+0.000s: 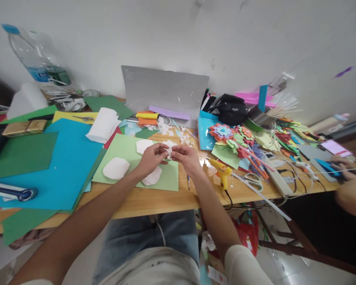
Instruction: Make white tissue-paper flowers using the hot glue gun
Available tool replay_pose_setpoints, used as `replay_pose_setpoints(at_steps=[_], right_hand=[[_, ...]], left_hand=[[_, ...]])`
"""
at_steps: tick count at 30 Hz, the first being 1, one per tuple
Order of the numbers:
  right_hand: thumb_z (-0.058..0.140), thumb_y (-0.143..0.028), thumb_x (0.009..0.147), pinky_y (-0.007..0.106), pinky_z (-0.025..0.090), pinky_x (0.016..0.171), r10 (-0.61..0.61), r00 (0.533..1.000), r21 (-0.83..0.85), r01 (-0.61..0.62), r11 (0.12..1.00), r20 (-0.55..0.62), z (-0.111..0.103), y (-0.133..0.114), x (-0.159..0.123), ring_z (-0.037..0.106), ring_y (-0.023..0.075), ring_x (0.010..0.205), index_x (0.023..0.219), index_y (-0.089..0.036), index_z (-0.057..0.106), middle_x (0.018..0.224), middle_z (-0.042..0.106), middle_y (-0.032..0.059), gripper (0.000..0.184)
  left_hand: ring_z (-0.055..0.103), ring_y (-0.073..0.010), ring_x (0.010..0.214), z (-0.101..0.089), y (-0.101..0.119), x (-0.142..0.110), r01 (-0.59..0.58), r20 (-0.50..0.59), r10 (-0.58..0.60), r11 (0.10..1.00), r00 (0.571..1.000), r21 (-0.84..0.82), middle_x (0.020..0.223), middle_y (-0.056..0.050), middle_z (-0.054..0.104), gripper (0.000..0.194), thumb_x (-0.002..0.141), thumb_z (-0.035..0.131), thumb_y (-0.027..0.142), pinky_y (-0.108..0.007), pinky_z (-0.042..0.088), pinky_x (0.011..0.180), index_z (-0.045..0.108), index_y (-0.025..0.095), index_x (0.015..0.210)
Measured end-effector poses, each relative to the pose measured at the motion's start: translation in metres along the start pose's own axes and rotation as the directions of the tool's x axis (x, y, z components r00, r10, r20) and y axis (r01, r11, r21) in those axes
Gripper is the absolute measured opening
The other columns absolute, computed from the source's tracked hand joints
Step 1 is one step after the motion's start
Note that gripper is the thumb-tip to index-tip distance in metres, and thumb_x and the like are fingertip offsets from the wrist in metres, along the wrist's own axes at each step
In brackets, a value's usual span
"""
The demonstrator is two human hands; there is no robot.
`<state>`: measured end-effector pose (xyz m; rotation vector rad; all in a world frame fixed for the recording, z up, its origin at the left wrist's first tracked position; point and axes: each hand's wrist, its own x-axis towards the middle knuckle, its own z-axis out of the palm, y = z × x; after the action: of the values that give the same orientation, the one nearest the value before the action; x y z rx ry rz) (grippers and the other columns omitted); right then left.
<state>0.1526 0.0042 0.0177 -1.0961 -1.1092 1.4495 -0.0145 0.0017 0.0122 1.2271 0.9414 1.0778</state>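
My left hand and my right hand meet over the wooden table. Fingers of both pinch a small piece of white paper between them; its exact shape is partly covered by the fingertips. Beneath lies a light green sheet of paper with white paper shapes on it: a rounded one at its left, another under my left wrist, and a third behind my left hand. White paper scraps are strewn just beyond my fingers.
A yellow glue gun and scissors lie right of my right forearm, near paper flowers. Blue card and a stapler-like tool are at left. A grey board leans on the wall. Another person's hand works at far right.
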Motion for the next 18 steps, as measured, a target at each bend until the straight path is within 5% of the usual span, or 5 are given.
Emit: replay_pose_setpoints(at_steps=[10,18], right_hand=[[0.083,-0.039,0.059,0.029,0.054,0.065,0.008,0.999,-0.051,-0.011,0.999,-0.052,0.0015,0.0006,0.0002,0.063,0.0116,0.060,0.079,-0.019,0.073,0.067,0.069,-0.0012,0.030],[0.084,-0.035,0.057,0.031,0.055,0.072,0.009,1.000,-0.048,-0.009,0.999,-0.017,0.0032,-0.0013,-0.0014,0.063,0.0114,0.063,0.080,-0.020,0.075,0.072,0.070,-0.0008,0.029]], left_hand=[[0.062,-0.0151,0.077,0.0005,0.0045,-0.0030,-0.115,-0.019,0.120,0.976,0.993,0.187,0.082,-0.001,0.060,0.027,0.077,0.061,0.025,-0.023,0.057,0.056,0.055,0.020,0.103],[0.060,-0.0146,0.075,-0.0018,0.0046,-0.0023,-0.125,-0.020,0.131,0.977,0.991,0.173,0.080,-0.001,0.058,0.022,0.082,0.058,0.032,-0.024,0.056,0.057,0.056,0.020,0.100]])
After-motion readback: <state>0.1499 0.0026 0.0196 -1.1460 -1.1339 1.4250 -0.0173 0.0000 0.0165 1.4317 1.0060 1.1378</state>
